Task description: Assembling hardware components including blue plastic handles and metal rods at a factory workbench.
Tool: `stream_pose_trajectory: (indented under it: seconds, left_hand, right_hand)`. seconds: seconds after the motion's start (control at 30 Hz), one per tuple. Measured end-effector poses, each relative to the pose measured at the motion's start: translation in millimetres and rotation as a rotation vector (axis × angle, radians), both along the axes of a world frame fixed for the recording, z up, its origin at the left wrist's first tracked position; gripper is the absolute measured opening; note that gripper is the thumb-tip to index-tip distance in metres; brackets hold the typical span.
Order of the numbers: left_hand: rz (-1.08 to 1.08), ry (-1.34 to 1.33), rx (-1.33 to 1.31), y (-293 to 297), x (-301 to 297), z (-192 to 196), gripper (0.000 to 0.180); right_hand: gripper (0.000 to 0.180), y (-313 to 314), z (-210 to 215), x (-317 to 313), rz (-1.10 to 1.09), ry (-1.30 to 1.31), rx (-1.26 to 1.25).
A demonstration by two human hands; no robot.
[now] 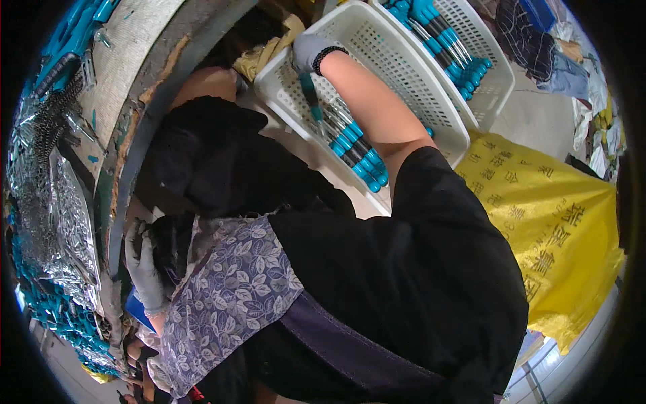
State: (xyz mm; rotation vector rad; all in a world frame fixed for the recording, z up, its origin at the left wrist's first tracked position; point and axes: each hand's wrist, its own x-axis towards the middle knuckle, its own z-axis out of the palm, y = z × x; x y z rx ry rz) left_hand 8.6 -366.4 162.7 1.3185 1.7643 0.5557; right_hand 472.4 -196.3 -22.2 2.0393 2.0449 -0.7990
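My right hand (313, 52), in a grey glove with a dark bead bracelet at the wrist, reaches over the far left end of a white perforated basket (360, 23). Its fingers are partly hidden. A teal-and-black-handled screwdriver (309, 94) extends from under it, handle end at the glove, shaft slanting down into the basket. Below lie several similar screwdrivers (356, 151) in a row, their handles toward the near side. My left hand (142, 259), also gloved in grey, rests beside the worktable edge with fingers stretched out along dark cloth, holding nothing visible.
A second white basket (501, 81) with more teal-handled screwdrivers stands to the right. A yellow printed sack (545, 222) lies near it. On the left, the worn worktable (138, 40) bears heaps of teal tool parts and metal pieces (67, 229). Cloth scraps (565, 71) lie at far right.
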Motion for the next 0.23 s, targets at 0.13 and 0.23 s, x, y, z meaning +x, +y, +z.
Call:
stream_pose_trajectory:
  seconds: [0.13,0.23]
  left_hand:
    - [0.125,-0.097,-0.064,7.0,-26.7,-11.7,0.044]
    - [0.087,-0.022,-0.102,11.7,-44.8,-25.6,0.045]
  right_hand:
    - [0.045,-22.4,-113.4,-36.5,-0.009,0.051,-0.145]
    - [0.084,-55.7,-108.6,-75.1,-0.22,0.172,-0.087]
